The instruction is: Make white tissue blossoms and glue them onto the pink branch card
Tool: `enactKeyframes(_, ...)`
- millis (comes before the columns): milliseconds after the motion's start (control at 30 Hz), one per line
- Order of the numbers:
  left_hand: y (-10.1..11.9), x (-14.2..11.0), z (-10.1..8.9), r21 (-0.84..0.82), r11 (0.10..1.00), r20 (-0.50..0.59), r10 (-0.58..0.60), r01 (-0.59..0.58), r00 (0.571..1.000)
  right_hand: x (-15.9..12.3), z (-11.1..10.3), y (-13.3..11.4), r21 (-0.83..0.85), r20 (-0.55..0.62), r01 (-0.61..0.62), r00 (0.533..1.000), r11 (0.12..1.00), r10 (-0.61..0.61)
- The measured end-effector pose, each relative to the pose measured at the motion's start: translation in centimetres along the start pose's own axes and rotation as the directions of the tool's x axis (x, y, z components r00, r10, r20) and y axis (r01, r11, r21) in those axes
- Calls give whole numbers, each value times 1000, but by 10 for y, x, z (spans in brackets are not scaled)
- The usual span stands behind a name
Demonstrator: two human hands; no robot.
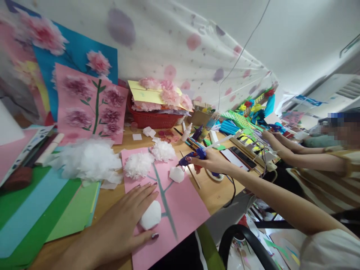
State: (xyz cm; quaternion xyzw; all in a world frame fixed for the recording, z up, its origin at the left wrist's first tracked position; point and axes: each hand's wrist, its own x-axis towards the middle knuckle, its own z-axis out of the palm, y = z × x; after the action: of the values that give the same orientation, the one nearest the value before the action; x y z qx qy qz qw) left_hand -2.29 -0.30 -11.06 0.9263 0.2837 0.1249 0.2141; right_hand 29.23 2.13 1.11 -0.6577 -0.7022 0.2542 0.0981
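Observation:
My right hand (206, 161) is wrapped round a blue glue gun (188, 158), with a clear glue stick (219, 143) poking out of its back end. The gun's nozzle is just over a white paper disc (176, 174) on a pink sheet (187, 213). Fingers spread, my left hand (132, 210) lies flat on the sheet around a second white disc (151, 215). A dark green stem with branches (164, 195) is painted on the sheet. Two fluffy white paper flowers, one nearer (139, 165) and one farther (163, 150), sit at its upper part.
White tissue pieces (84, 159) are heaped at the left above green card sheets (70, 221). Behind stand a finished pink flower picture (91, 101) and a red basket (154, 118). A thin stick (191, 170) and phones (242, 157) lie right. Another person's arms (303, 157) work farther right.

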Motion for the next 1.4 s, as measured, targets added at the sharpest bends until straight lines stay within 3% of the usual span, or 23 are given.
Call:
enactKeyframes(100, 4, 1, -4, -16, 1000, 24, -11, 11, 1000, 5, 3, -8, -30, 49, 18, 999, 999, -17)
enactKeyframes(333, 14, 6, -17, -25, 999, 96, -17, 19, 995, 12, 10, -12, 4, 47, 5, 999, 1000, -5)
enactKeyframes(800, 13, 5, -13, -26, 999, 46, -21, 22, 999, -1, 9, -23, -197, 88, -24, 995, 980, 42)
enactKeyframes(1067, 15, 6, -11, -64, 997, 56, -38, 41, 998, 5, 8, -36, -282, 100, 92, 993, 955, -66)
enactKeyframes(1233, 16, 5, -12, -84, 996, 58, -33, 38, 998, 5, 8, -43, -280, 196, 129, 978, 951, -75)
enactKeyframes(1300, 17, 5, -14, -87, 996, 76, -31, 38, 997, 5, 7, -43, -284, 180, 152, 978, 947, -103)
enactKeyframes(1400, 17, 7, -18, -88, 995, 104, -38, 47, 994, 5, 5, -41, -297, 112, 78, 993, 952, -46)
